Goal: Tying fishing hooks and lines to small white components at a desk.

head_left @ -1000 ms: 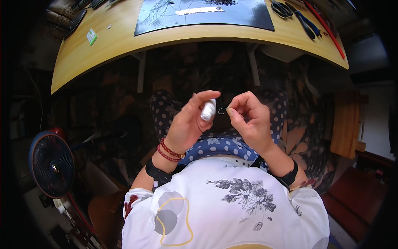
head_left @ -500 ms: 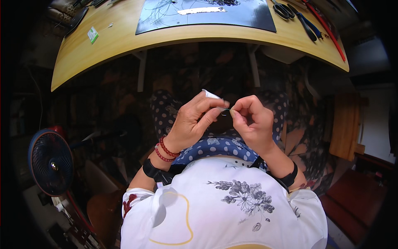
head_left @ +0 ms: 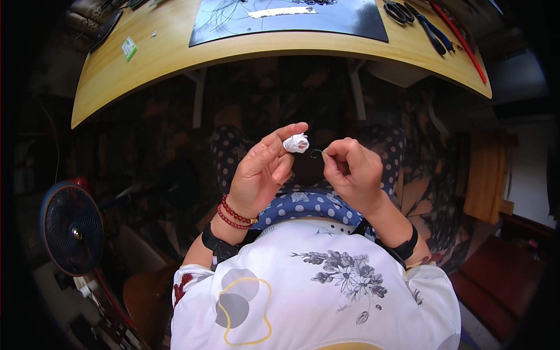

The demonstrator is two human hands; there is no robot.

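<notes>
Over my lap, my left hand [head_left: 259, 169] is turned partly palm up with its fingers apart, holding nothing that I can see. A white wrapping [head_left: 296, 143], wound like tape or cloth, sits at the end of one of its fingers. Just to its right, my right hand [head_left: 356, 172] pinches a thin dark looped strand [head_left: 315, 154] between thumb and forefinger. The loop points toward the wrapped finger, with a small gap between them. Whether the strand is wire or thread is too small to tell.
Beyond my knees stands a wooden table [head_left: 140, 76] with a dark mat [head_left: 286, 30], which carries loose black strands and a white strip [head_left: 282, 12]. Black-handled scissors [head_left: 399, 13], blue-and-black pliers [head_left: 433, 36] and a red rod [head_left: 461, 41] lie at right. A fan [head_left: 72, 227] stands at left.
My left hand has let go of the strand and turned palm up, showing the white-wrapped finger. My right hand keeps its pinch and has barely moved.
</notes>
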